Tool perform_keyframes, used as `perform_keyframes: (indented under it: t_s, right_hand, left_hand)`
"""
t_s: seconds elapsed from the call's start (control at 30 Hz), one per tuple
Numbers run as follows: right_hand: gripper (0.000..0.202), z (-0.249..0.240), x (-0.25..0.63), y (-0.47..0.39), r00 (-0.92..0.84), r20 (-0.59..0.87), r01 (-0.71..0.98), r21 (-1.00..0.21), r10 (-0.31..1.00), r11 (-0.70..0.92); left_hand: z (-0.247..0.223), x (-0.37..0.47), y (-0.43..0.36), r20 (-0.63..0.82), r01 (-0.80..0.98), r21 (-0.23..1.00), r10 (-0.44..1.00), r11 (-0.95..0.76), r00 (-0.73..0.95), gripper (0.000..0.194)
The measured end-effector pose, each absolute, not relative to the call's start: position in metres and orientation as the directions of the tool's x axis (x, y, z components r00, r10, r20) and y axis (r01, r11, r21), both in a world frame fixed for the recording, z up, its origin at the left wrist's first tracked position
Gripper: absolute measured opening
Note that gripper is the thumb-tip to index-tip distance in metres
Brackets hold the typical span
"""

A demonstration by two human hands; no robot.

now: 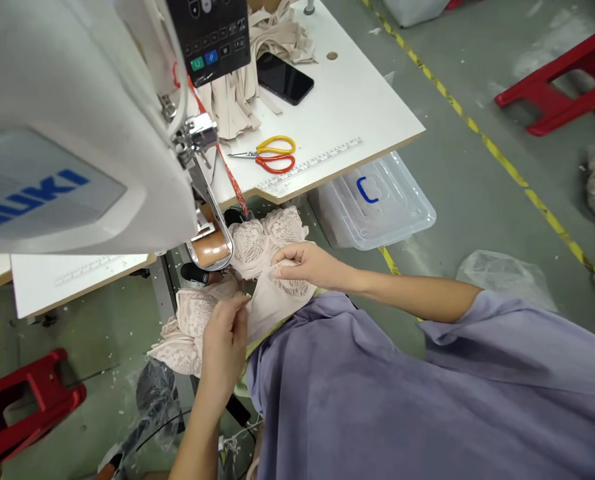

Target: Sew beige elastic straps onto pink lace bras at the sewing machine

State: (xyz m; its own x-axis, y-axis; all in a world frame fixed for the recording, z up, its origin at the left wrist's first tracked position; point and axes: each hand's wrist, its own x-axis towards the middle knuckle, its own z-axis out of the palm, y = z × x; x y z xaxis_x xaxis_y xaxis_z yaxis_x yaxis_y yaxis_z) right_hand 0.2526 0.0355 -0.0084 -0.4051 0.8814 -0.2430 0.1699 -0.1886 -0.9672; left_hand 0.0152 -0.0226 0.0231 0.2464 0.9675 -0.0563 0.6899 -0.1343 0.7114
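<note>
Several beige lace bras [190, 317] lie bunched across my lap, below the sewing machine's arm. My right hand [310, 265] pinches one bra [272, 300] at a lace cup, between thumb and fingers. On the left, my left hand [226, 337] has its fingers curled in, with the fingertips together at the edge of that bra's smooth fabric; part of this grip is hidden. Just above the bras is the rounded metal end of the machine's arm [212, 247], apart from both hands. An orange-red patterned strip [232, 177] hangs from the machine down toward the lace cups.
The white JUKI sewing machine [77, 133] fills the upper left. On the white table [347, 100] lie scissors [272, 155], a phone [286, 78] and beige fabric strips [232, 100]. A lidded plastic box [377, 200] stands below. Red stools [567, 80] flank the workplace.
</note>
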Motion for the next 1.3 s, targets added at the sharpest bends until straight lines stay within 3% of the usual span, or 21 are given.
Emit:
perform_keyframes:
  t_s: [0.07,0.13,0.23,0.47,0.67,0.8,0.87,0.97,1.07,1.13,1.2,1.3]
  right_hand:
    - [0.028,-0.013,0.254,0.036,-0.531,-0.140,0.141,-0.987,0.836,-0.076]
    - [0.021,-0.012,0.249,0.033,-0.696,0.052,0.108,-0.978,0.716,0.176]
    - [0.015,-0.002,0.239,0.027,-0.815,0.232,0.076,-0.866,0.532,0.494]
    - [0.018,0.017,0.233,0.022,-0.795,0.357,0.149,-0.670,0.492,0.727]
    - [0.025,0.018,0.236,0.021,-0.805,0.397,0.156,-0.576,0.441,0.803]
    - [0.031,0.014,0.229,0.017,-0.800,0.349,0.258,-0.535,0.489,0.804]
    - [0.030,0.011,0.225,0.016,-0.769,0.304,0.314,-0.586,0.562,0.747]
    - [0.021,0.011,0.222,0.019,-0.692,0.256,0.282,-0.765,0.675,0.579]
    - [0.016,0.019,0.219,0.023,-0.590,0.259,0.132,-0.904,0.765,0.407]
    - [0.017,0.025,0.218,0.024,-0.548,0.288,0.056,-0.924,0.786,0.378]
    - [0.018,0.031,0.218,0.025,-0.539,0.300,0.042,-0.924,0.787,0.381]
    - [0.018,0.039,0.220,0.027,-0.574,0.248,0.123,-0.916,0.781,0.382]
  left_hand:
    - [0.030,0.012,-0.023,-0.061,0.728,0.677,0.978,-0.107,0.201,0.014]
    - [0.036,0.013,-0.024,-0.018,0.741,0.658,0.981,-0.135,0.195,0.009]
    - [0.045,0.019,-0.028,0.071,0.725,0.648,0.966,-0.234,0.248,0.009]
    - [0.063,0.023,-0.026,0.048,0.697,0.682,0.964,-0.222,0.260,0.007]
    - [0.072,0.023,-0.020,-0.024,0.692,0.685,0.942,-0.228,0.334,0.010]
    - [0.072,0.024,-0.006,-0.183,0.733,0.658,0.908,-0.172,0.377,0.013]
    - [0.068,0.022,0.004,-0.261,0.734,0.668,0.883,-0.126,0.389,0.013]
    - [0.055,0.023,0.012,-0.327,0.648,0.761,0.874,0.019,0.359,0.011]
    - [0.034,0.035,0.004,-0.261,0.271,0.940,0.950,0.209,0.173,0.012]
    - [0.023,0.045,-0.005,-0.177,0.030,0.984,0.984,0.178,-0.027,0.012]
    - [0.019,0.050,-0.012,-0.087,0.041,0.995,0.985,0.094,-0.151,0.013]
    - [0.025,0.047,-0.012,0.047,0.311,0.950,0.994,-0.014,-0.097,0.014]
